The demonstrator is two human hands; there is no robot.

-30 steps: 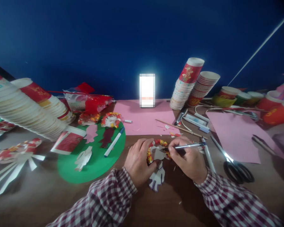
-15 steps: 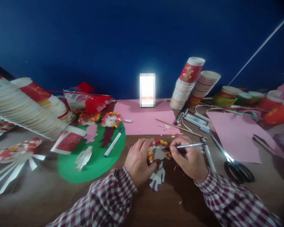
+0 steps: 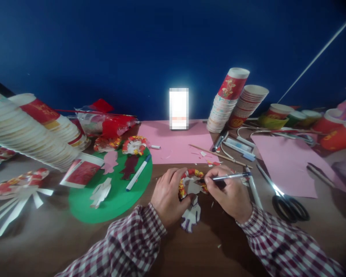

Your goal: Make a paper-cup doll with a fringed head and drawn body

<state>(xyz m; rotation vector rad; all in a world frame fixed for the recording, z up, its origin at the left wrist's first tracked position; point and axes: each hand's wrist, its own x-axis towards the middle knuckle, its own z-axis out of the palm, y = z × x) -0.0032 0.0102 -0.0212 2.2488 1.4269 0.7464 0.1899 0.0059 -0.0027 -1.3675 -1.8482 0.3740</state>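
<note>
My right hand (image 3: 230,194) pinches a pen (image 3: 229,177), its tip at the right side of a paper craft figure. This figure (image 3: 193,187) has a pale centre and a curled red-and-yellow rim, and a white paper body (image 3: 191,215) with purple edges extends below it. Pressing on the figure's left side, my left hand (image 3: 169,198) keeps it against the brown table, thumb along its lower edge. Part of the figure is hidden under my fingers. To the left, paper cut-outs, a white one (image 3: 100,193) among them, and a blue-capped marker (image 3: 138,173) lie on a green paper disc (image 3: 115,209).
Stacked paper cups rise at left (image 3: 31,132) and at back right (image 3: 226,105). Scissors (image 3: 285,200) lie right of my right hand, by pink paper (image 3: 288,169). A bright phone-like screen (image 3: 178,109) stands at the back. A wooden stick (image 3: 219,156) lies ahead of my right hand.
The pen and my right hand have shifted slightly left along the figure's edge. My left hand stays in place on the figure. The whole view has moved a little.
</note>
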